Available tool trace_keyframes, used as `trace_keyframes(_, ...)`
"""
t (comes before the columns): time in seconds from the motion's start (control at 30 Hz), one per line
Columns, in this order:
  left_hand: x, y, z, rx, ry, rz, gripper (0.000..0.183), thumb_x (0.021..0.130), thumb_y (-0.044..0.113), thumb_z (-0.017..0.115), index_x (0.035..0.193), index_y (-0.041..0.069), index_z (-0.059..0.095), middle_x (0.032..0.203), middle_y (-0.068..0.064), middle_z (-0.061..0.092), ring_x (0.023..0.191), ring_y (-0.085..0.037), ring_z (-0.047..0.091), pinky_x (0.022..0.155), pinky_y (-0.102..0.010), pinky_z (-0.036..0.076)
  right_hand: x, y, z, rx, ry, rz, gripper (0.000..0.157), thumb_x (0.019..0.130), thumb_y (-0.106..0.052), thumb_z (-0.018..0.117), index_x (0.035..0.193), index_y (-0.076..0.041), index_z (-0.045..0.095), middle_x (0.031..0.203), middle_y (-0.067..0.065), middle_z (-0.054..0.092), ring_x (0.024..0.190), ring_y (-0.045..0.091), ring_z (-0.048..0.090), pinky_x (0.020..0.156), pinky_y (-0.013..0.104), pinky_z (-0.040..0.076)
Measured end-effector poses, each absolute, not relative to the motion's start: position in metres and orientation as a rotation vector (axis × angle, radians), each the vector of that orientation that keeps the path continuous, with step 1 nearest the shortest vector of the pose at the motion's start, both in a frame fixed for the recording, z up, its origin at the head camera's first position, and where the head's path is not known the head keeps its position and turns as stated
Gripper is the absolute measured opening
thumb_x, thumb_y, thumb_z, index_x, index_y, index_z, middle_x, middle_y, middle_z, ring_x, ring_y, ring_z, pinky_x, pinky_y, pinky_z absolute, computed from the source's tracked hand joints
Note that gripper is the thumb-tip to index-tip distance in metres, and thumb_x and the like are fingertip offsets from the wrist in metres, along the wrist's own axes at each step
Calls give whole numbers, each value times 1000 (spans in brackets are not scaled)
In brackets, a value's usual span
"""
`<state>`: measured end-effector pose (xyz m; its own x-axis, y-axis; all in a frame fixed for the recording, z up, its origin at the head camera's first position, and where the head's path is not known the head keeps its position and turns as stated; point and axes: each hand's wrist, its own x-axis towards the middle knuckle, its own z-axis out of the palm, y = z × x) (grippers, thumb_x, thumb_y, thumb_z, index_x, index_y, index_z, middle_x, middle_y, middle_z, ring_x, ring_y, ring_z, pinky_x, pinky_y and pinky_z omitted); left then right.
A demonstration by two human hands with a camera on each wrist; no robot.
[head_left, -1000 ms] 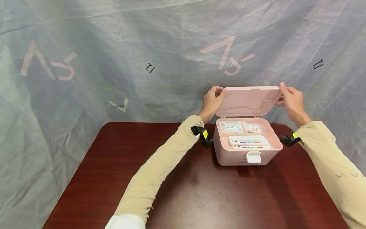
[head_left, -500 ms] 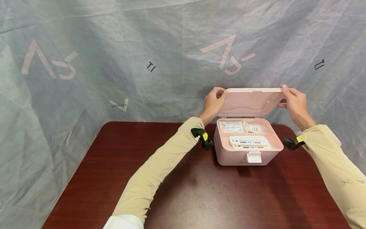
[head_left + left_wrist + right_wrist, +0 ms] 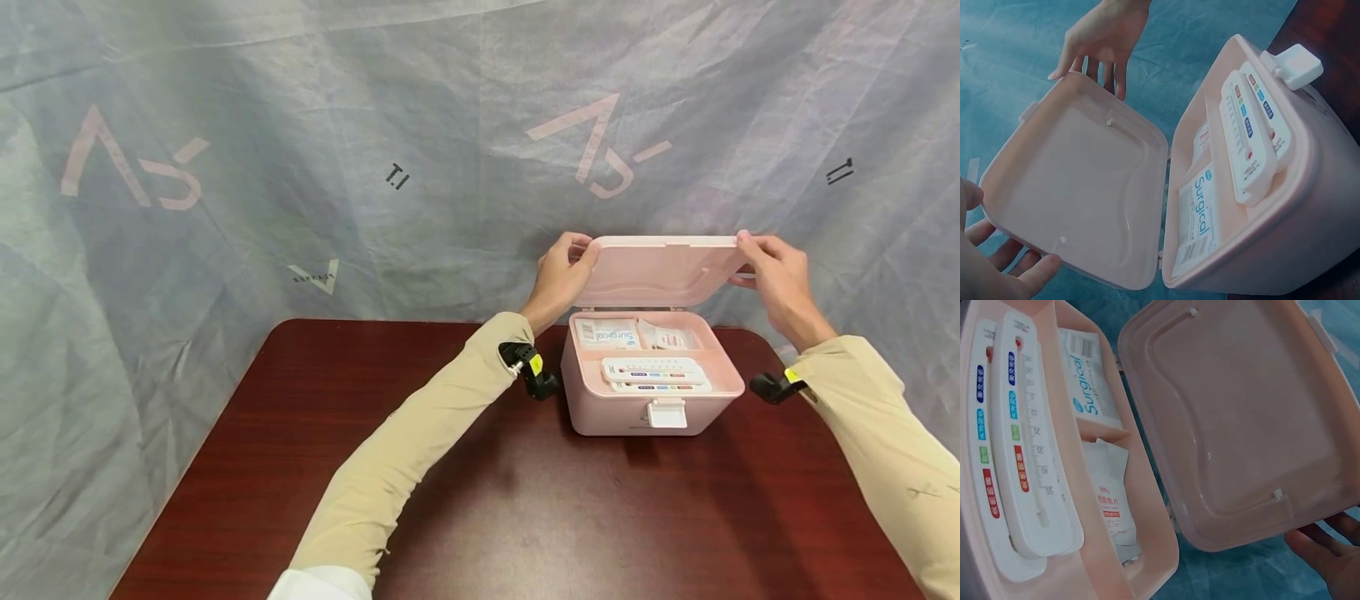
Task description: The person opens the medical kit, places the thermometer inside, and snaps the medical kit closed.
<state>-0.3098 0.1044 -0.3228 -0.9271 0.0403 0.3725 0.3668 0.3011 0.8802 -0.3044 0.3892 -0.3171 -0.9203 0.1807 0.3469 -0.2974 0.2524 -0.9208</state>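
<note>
A pink plastic box [image 3: 637, 417] stands at the table's back right with its hinged lid [image 3: 660, 271] raised. My left hand [image 3: 558, 279] grips the lid's left corner, thumb on the near side and fingers behind. At the opposite corner my right hand [image 3: 780, 279] holds the lid's edge, its thumb at the top. Inside lie white thermometers [image 3: 1247, 137] with coloured labels, in the front compartment. A packet marked "Surgical" [image 3: 1088, 378] and a smaller white packet [image 3: 1110, 494] occupy the divided rear compartments. The white latch [image 3: 667, 413] hangs at the front.
Under the box is a dark red wooden table [image 3: 360, 375]. Right behind the table hangs a grey cloth [image 3: 450, 167] with printed letters. Black wrist cameras sit on both sleeves, close to the box's sides.
The lid's upper edge has tilted slightly forward and down, with both hands following it. My right wrist has shifted a little to the right. The box and its contents stay put.
</note>
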Motion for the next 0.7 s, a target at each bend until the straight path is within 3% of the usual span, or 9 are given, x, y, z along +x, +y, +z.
trace_keyframes(0.47, -306, 102, -329, -432, -2258, -1625, 24, 95, 29, 56, 112, 13, 60, 103, 2, 63, 93, -10, 56, 79, -18, 43, -304, 387, -324, 134, -2103, 1660, 23, 92, -27, 60, 106, -8, 62, 93, -4, 59, 82, 4, 61, 64, 15, 52)
trace_keyframes(0.7, -305, 98, -331, -458, -2261, -1629, 25, 95, 30, 56, 114, 14, 59, 104, 2, 62, 93, -9, 56, 79, -17, 43, -303, 385, -326, 162, -2097, 1651, 26, 92, -26, 60, 109, -6, 63, 94, -6, 61, 83, 3, 62, 65, 14, 51)
